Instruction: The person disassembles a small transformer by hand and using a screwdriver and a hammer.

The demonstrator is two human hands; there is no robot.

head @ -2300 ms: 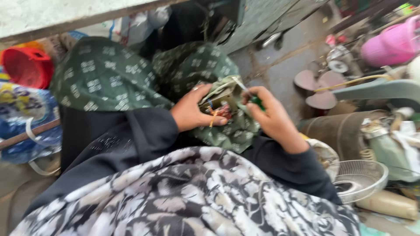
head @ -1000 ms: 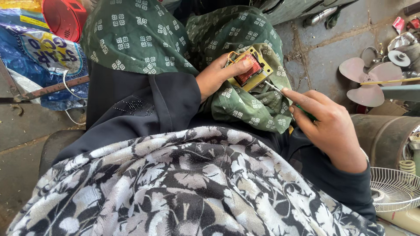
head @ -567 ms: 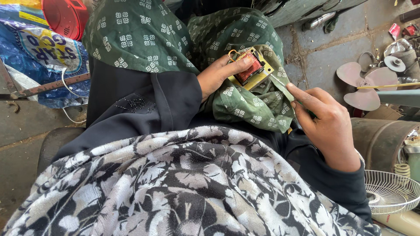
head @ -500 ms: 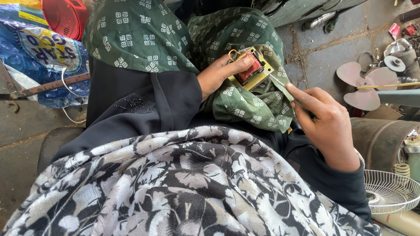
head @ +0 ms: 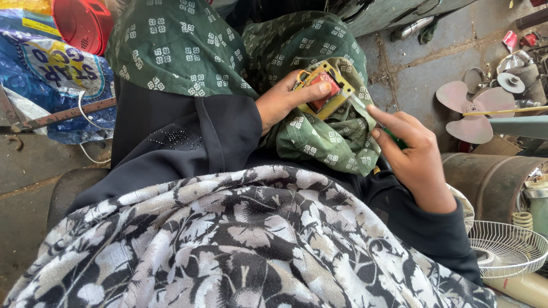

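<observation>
My left hand point(head: 285, 100) grips a small square part with a yellow frame and a red coil point(head: 323, 94), resting it on my green-patterned knee point(head: 325, 134). My right hand point(head: 414, 157) holds a screwdriver with a green handle point(head: 398, 141); its metal shaft point(head: 365, 108) points up-left, and its tip touches the right edge of the part. Black sleeves cover both arms. A black-and-white floral cloth point(head: 245, 239) lies over my lap and hides the lower body.
A red plastic basket point(head: 83, 23) and a blue printed sack point(head: 54, 80) lie at the upper left. Pink fan blades point(head: 468, 111), a rusty metal drum point(head: 491, 177), a white wire fan guard point(head: 505, 248) and assorted scrap sit on the concrete floor at right.
About two seconds ago both hands were together on the part. The view has since shifted, and my right hand now holds the screwdriver tip against the part's right edge.
</observation>
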